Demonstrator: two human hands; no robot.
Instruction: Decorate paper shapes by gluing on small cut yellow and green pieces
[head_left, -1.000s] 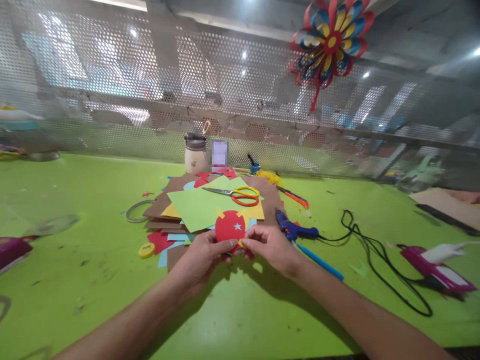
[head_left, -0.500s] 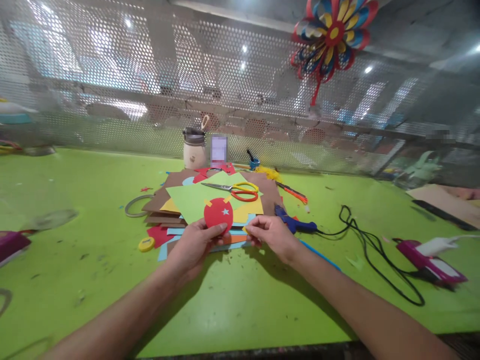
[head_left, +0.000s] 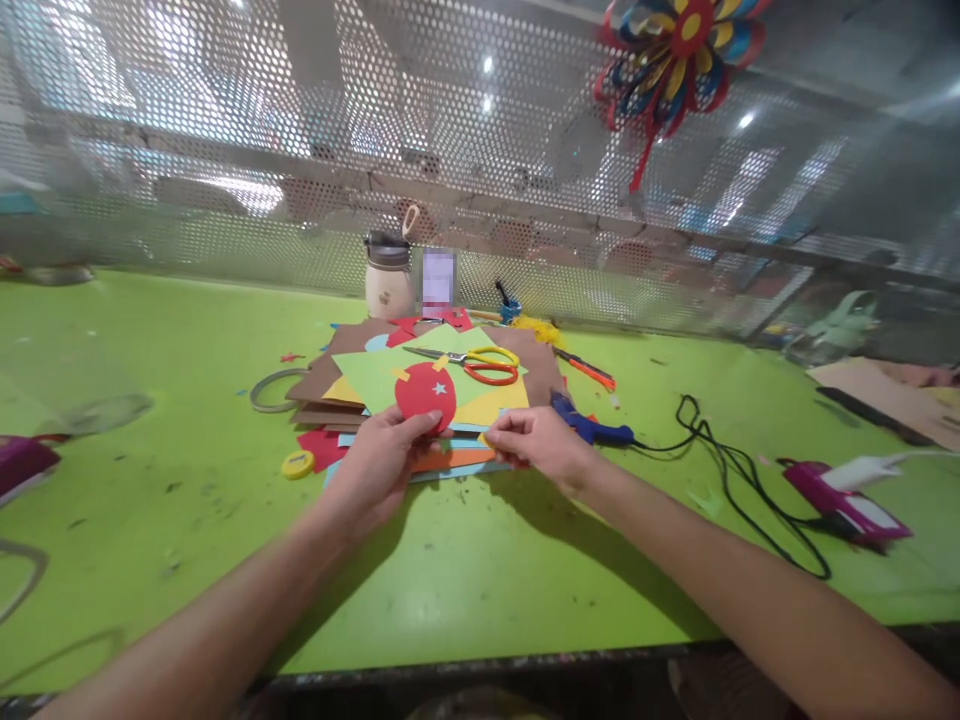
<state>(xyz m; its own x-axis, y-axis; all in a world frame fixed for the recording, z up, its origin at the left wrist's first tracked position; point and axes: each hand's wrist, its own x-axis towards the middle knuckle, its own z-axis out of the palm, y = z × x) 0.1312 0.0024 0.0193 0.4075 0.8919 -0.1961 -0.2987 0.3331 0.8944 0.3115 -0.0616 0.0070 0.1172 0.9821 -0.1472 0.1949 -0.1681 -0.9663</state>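
My left hand [head_left: 390, 450] grips a red paper disc [head_left: 421, 393] by its lower edge, thumb on top. The disc bears a pale blue star and two short yellow strips on its upper rim. To its right, my right hand [head_left: 532, 445] pinches a small yellow paper piece [head_left: 486, 438] between thumb and fingertips. Both hands are above the near edge of a stack of coloured paper and brown card [head_left: 349, 360]. Scissors [head_left: 480, 362] with yellow and orange handles lie on a light green sheet [head_left: 375, 372], just beyond the disc.
Right of the stack lies a blue glue gun [head_left: 592, 428], its black cord [head_left: 720, 460] running near a magenta power strip [head_left: 847, 505]. A tape roll [head_left: 277, 390] and yellow round item [head_left: 298, 464] are left. A bottle [head_left: 388, 280] stands behind, before a perforated screen [head_left: 300, 180].
The red disc and my left hand have shifted slightly left, away from my right hand. An orange strip beneath shows more. The camera view has tilted down a little.
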